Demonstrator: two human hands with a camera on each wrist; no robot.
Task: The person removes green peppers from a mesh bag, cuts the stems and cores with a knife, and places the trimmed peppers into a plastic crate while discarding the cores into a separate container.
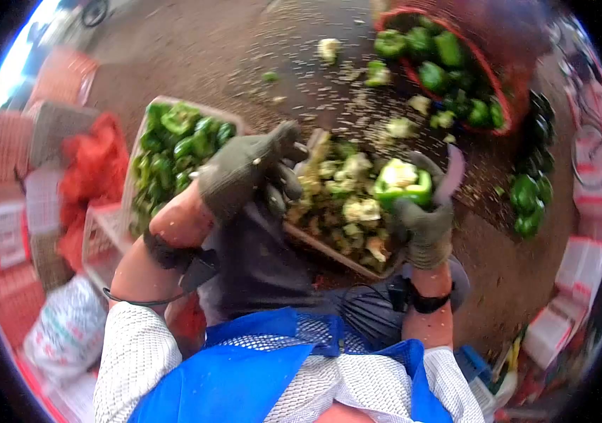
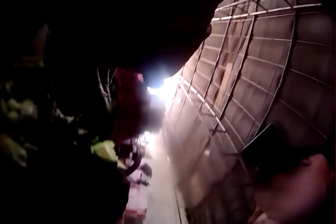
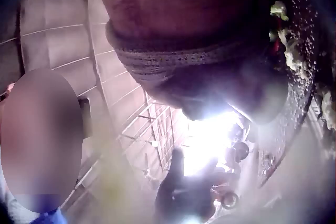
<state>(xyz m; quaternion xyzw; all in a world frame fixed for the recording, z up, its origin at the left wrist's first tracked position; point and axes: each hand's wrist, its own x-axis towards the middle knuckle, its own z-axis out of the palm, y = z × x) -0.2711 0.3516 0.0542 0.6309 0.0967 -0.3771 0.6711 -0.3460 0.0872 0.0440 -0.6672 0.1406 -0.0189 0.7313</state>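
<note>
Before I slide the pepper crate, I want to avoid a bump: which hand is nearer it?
Left. The left hand is beside the crate; the right hand, gripping a pepper, is farther, across the core tray.

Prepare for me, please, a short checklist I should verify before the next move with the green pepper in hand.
1. Left hand free: ok, it holds nothing.
2. Green pepper secure: ok, the right hand grips it.
3. Knife blade away from the left hand: ok, it stands on the far side of the pepper.
4. Grip on the knife handle: cannot tell, the handle is hidden.
5. Core out of the pepper: not ok, it shows pale in the opening.
6. Ground free of scraps: not ok, pale scraps lie beyond the scrap crate.
</note>
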